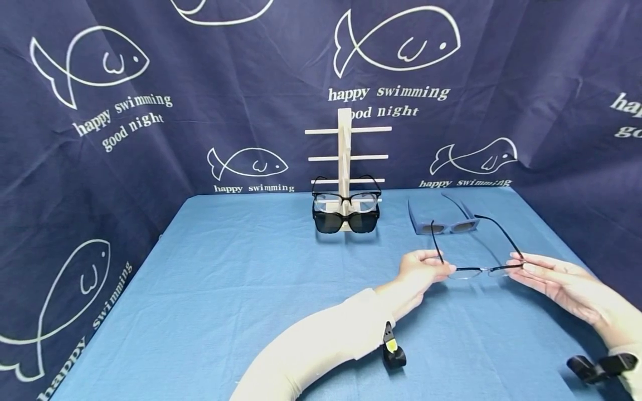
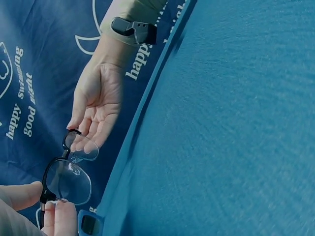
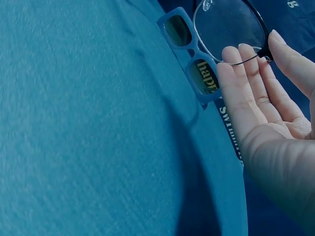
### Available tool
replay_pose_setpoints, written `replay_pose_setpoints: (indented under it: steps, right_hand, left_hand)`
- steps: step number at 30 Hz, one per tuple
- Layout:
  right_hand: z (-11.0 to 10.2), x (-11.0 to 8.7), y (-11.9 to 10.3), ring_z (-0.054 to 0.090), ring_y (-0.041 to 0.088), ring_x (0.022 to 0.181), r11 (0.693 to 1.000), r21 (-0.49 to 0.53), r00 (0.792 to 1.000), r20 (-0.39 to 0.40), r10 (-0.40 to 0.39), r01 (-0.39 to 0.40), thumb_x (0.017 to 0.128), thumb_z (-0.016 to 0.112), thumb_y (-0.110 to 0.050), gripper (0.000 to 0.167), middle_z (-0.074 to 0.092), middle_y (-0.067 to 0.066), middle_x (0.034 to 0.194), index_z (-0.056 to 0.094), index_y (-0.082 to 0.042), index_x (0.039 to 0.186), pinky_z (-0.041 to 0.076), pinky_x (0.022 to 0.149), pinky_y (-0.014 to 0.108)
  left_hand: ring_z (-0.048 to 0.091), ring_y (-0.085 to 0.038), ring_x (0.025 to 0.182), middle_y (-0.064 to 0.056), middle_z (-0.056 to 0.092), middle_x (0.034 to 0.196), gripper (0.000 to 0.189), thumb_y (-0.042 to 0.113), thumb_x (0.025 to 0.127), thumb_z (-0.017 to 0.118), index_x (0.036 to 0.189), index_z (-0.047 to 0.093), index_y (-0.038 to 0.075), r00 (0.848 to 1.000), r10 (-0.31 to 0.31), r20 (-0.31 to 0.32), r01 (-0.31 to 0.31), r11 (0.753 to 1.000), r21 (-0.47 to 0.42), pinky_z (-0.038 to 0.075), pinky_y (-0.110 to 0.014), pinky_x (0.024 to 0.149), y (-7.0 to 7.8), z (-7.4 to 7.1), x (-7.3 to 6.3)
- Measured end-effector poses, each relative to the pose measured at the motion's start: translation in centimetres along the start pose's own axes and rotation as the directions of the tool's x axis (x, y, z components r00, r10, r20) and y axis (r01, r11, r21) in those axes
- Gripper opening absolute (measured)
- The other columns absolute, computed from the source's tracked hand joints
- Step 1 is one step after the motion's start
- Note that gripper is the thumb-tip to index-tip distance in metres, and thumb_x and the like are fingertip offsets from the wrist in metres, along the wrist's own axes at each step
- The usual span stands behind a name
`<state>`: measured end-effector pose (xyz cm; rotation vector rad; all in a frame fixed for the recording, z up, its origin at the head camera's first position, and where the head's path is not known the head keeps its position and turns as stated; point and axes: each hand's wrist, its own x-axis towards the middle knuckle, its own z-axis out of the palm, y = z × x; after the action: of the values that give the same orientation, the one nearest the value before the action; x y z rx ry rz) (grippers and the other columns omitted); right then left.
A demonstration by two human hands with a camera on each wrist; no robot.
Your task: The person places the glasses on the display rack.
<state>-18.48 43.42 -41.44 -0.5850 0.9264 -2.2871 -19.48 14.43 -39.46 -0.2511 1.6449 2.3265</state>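
Observation:
A pair of half-rim eyeglasses [image 1: 468,269] with a black browline, clear lenses and spread temples is held between both hands over the right part of the table. My left hand [image 1: 421,274] pinches the frame at its left end, near the hinge. The right hand [image 1: 557,281] grips the opposite end, thumb against the black corner and fingers by the lens in the right wrist view. Just behind them, blue-framed sunglasses [image 1: 463,226] with dark lenses lie on the table, their temples unfolded toward the back.
A wooden display rack [image 1: 344,139] with several crossbars stands at the back middle. Black-framed clear glasses [image 1: 346,196] hang low on it, above black sunglasses [image 1: 363,223]. Blue cloth [image 1: 251,267] covers the table, and a navy fish-print curtain [image 1: 281,83] encloses the back and sides.

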Motion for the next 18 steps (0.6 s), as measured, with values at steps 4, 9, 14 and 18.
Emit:
replay_pose_setpoints:
  steps: [4, 9, 14, 18]
  right_hand:
    - [0.3, 0.4, -0.1, 0.051, 0.035, 0.129, 1.000, 0.005, 1.000, 0.017, -0.005, 0.005, 0.100, 0.009, 0.014, 0.053, 0.053, 0.025, 0.137, 0.048, 0.009, 0.136, 0.038, 0.112, 0.040]
    - [0.6, 0.8, -0.1, 0.050, 0.035, 0.130, 1.000, 0.019, 0.999, 0.037, -0.016, 0.016, 0.100, 0.009, 0.014, 0.052, 0.052, 0.027, 0.137, 0.048, 0.011, 0.135, 0.037, 0.113, 0.040]
    - [0.8, 1.2, 0.1, 0.049, 0.035, 0.130, 0.999, 0.051, 0.999, 0.044, -0.014, 0.012, 0.101, 0.010, 0.013, 0.050, 0.052, 0.027, 0.137, 0.048, 0.012, 0.135, 0.037, 0.113, 0.040]
    - [1.0, 1.5, 0.1, 0.052, 0.035, 0.128, 0.999, 0.028, 0.999, 0.032, -0.020, 0.020, 0.101, 0.012, 0.013, 0.050, 0.055, 0.026, 0.135, 0.050, 0.011, 0.133, 0.039, 0.112, 0.040]
  left_hand:
    - [0.071, -0.021, 0.075, -0.013, 0.071, 0.078, 0.029, -0.015, 0.072, 0.074, 0.095, 0.070, 0.002, 1.000, 0.026, 0.012, -0.026, 1.000, -0.001, 0.063, -0.032, 0.073, 0.3, -0.3, 0.0]
    - [0.071, -0.020, 0.077, -0.014, 0.071, 0.081, 0.029, -0.015, 0.073, 0.073, 0.095, 0.071, 0.004, 0.999, 0.038, 0.020, -0.038, 0.999, -0.018, 0.063, -0.031, 0.075, 0.6, -0.5, -0.1]
    - [0.070, -0.019, 0.078, -0.015, 0.071, 0.083, 0.030, -0.016, 0.074, 0.072, 0.097, 0.070, 0.003, 0.999, 0.036, 0.014, -0.035, 0.999, -0.040, 0.063, -0.031, 0.077, 0.7, -0.7, -0.1]
    - [0.070, -0.017, 0.077, -0.012, 0.071, 0.081, 0.028, -0.015, 0.074, 0.072, 0.095, 0.071, 0.002, 0.999, 0.050, 0.021, -0.048, 0.997, -0.053, 0.063, -0.031, 0.077, 1.1, -0.9, 0.0]
